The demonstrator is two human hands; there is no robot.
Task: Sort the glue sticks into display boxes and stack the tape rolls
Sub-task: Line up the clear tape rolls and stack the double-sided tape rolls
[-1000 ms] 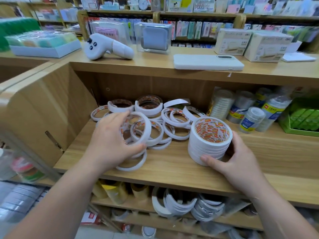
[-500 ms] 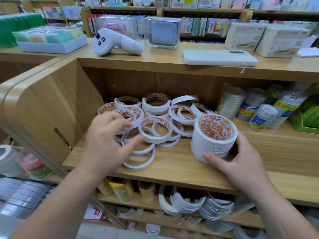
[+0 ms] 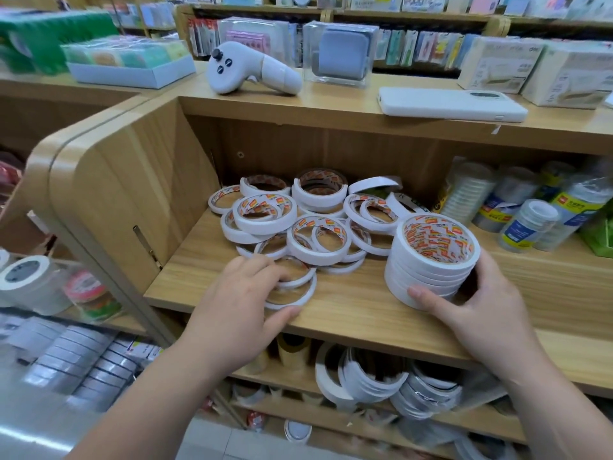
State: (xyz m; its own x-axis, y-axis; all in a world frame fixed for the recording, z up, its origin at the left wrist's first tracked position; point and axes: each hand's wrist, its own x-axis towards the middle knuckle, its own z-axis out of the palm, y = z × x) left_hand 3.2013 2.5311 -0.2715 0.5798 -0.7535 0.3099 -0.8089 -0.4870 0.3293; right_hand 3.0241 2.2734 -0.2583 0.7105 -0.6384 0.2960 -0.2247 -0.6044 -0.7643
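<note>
Two thin white tape rings (image 3: pixel 306 292) lie flat under your left hand (image 3: pixel 238 303) in the head view, fingers curled over them, thumb at their near edge. At three o'clock from them, your right hand (image 3: pixel 477 310) cups the upright stack of white tape rolls (image 3: pixel 431 273).

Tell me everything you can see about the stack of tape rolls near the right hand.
The stack of tape rolls is several thin white rolls piled flat into a neat upright column, the inner lining printed red, orange and yellow. It stands on the wooden shelf, right of the loose rolls. The right hand grips it, thumb on the lower front, fingers round the right side.
</note>
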